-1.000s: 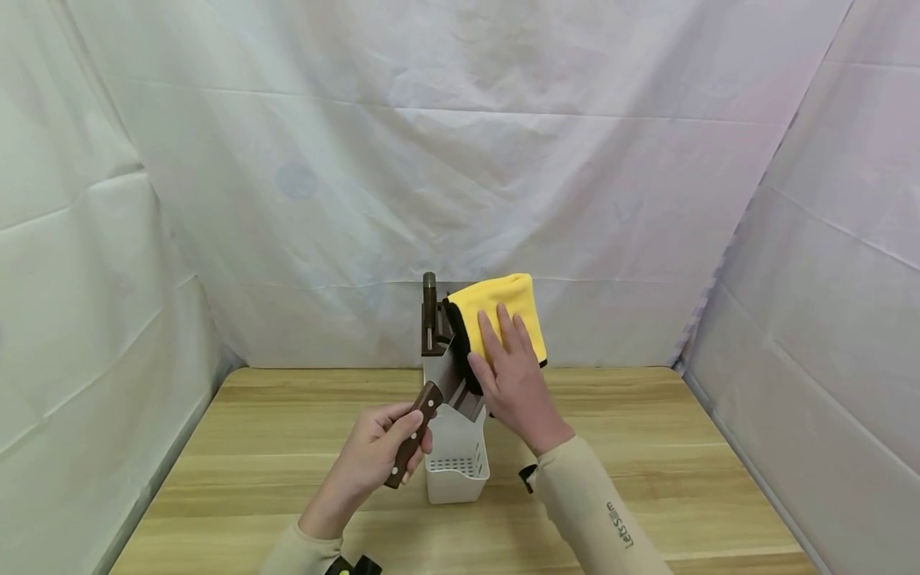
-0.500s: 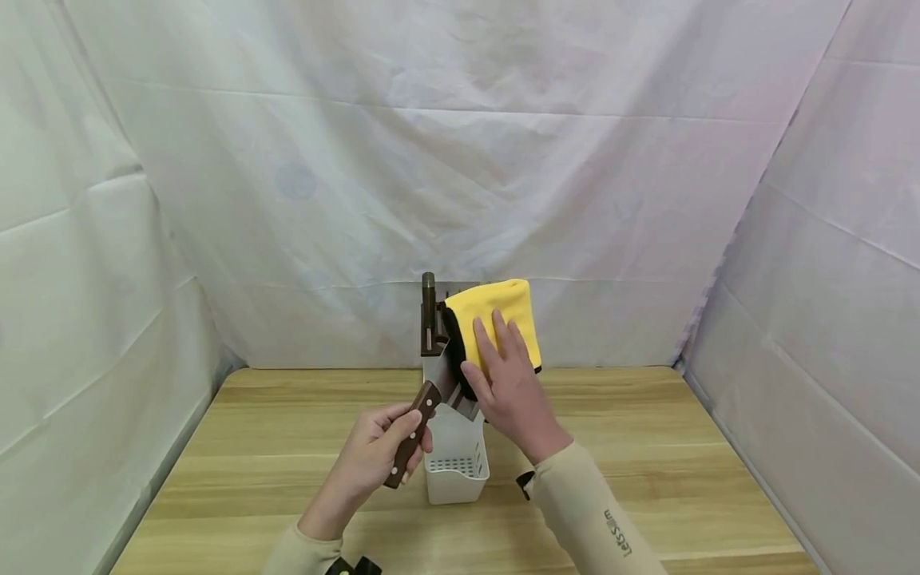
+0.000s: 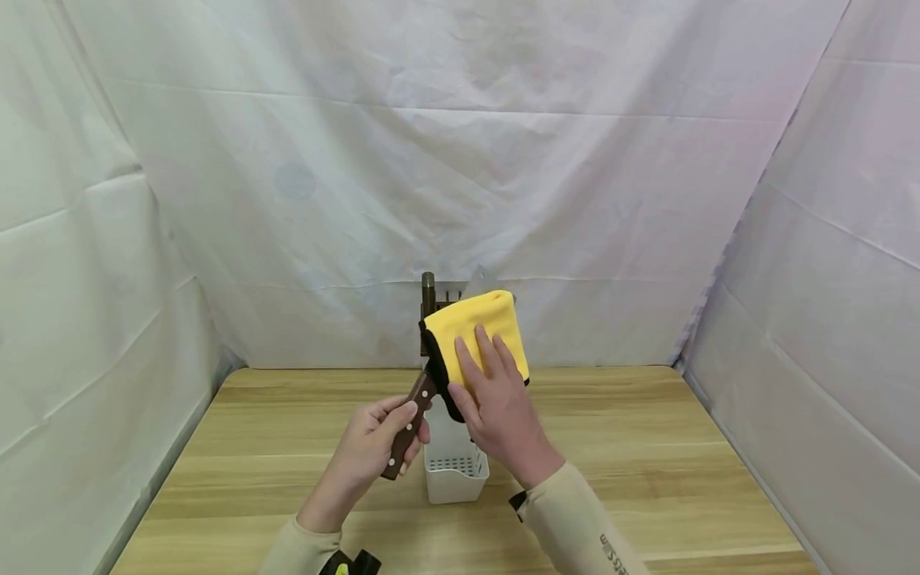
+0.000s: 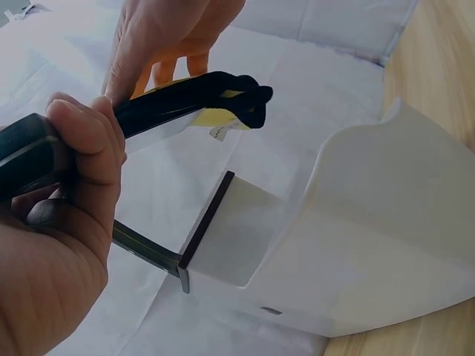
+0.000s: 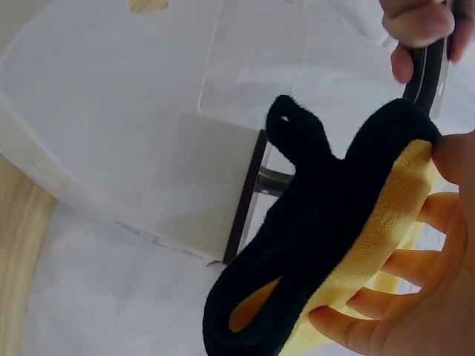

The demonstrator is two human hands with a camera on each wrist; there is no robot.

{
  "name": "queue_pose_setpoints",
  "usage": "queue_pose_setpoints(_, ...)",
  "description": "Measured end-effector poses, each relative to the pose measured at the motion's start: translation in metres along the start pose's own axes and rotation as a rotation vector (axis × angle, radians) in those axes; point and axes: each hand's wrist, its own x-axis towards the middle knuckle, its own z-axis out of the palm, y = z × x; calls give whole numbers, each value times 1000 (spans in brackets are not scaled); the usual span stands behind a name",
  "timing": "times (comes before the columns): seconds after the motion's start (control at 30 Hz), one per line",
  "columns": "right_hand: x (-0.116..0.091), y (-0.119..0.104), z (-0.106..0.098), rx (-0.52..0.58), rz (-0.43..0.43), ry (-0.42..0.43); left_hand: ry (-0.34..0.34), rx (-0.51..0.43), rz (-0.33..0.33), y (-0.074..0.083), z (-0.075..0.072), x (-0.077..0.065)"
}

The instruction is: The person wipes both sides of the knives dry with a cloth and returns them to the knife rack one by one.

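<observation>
My left hand (image 3: 362, 443) grips the brown riveted handle (image 3: 404, 435) of a cleaver, blade tilted up and to the right. The far end of the broad blade (image 3: 480, 279) shows above a folded yellow cloth (image 3: 485, 311) with black lining and edging. The cloth hides the rest of the blade. My right hand (image 3: 496, 415) lies over the cloth with straight, spread fingers, pressing it against the blade near the handle. In the right wrist view, fingertips (image 5: 408, 265) rest on the yellow side, and the black side (image 5: 312, 200) faces the knife holder.
Behind the cleaver stands a white knife holder (image 4: 393, 215) with a dark slotted top (image 4: 208, 219). Another dark-handled knife (image 3: 428, 289) sits in it upright. Its front is a white basket (image 3: 456, 485) with a perforated bottom. White sheets hang around the wooden table (image 3: 287, 407).
My right hand has slid the cloth down and left along the blade toward the handle, baring the blade's far end. The left hand has shifted slightly left and up.
</observation>
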Motion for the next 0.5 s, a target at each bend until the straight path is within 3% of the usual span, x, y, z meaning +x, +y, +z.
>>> queue_pose_setpoints(0.13,-3,-3,4,-31,-53,43,6,-2,-8,1,-1,-1)
queue_pose_setpoints(0.5,-1,-1,4,-75,-67,92,-15,-6,8,1,1,-1)
